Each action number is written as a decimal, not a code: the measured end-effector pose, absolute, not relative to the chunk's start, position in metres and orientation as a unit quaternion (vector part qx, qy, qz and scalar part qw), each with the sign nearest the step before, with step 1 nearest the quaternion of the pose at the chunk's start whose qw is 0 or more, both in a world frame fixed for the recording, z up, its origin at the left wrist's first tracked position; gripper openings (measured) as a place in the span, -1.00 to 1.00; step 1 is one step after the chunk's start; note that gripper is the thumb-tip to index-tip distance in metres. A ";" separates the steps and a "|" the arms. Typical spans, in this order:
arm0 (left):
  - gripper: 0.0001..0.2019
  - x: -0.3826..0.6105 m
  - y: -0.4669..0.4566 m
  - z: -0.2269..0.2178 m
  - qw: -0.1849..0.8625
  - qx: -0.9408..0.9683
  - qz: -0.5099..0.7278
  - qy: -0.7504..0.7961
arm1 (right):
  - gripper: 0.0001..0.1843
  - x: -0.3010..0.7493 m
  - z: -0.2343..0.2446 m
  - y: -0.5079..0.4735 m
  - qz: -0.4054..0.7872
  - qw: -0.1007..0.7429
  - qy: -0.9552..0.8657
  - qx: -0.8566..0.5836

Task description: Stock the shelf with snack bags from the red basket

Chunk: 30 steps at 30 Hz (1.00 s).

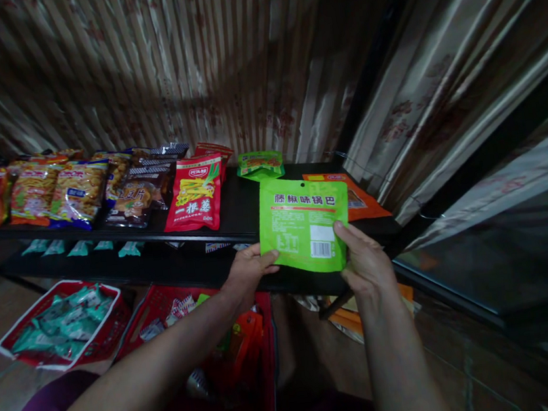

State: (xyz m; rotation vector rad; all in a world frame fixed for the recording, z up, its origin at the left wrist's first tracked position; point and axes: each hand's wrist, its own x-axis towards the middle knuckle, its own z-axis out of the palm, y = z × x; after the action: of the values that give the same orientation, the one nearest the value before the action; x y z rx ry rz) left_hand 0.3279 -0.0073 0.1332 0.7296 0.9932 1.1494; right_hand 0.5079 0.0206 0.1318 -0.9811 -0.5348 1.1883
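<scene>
A bright green snack bag [296, 229] is held up in front of the shelf, its printed back with a barcode facing me. My left hand [249, 268] pinches its lower left edge, thumb on the front. At the lower right edge my right hand [366, 257] grips it, the thumb beside the white label. Behind it on the black shelf [239, 203] lie an orange bag [367, 205], partly covered, and another green bag [260, 165]. A red bag [196, 194] leans upright to the left.
Several noodle-snack bags [77, 191] and brown bags [132, 198] line the shelf's left side. Below are a red basket [118, 315] of teal packets and a larger red basket [270, 338] with mixed packets. Curtains [237, 58] hang behind.
</scene>
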 end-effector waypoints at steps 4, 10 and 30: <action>-0.79 0.321 0.012 0.150 0.649 0.340 0.548 0.402 | -0.61 0.512 0.132 0.018 0.540 0.662 -0.255 -0.452; -0.92 0.319 0.036 0.179 0.638 0.308 0.585 0.394 | -0.56 0.507 0.135 0.014 0.557 0.637 -0.273 -0.457; -0.92 0.306 0.075 0.183 0.628 0.159 0.678 0.349 | -0.70 0.500 0.143 -0.001 0.637 0.591 -0.342 -0.357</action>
State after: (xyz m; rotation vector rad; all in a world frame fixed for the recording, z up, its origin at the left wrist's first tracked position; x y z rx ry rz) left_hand 0.3062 0.0753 0.1833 0.3645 0.7991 1.5537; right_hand 0.4997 -0.0008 0.1426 -0.8310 -0.7968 1.4817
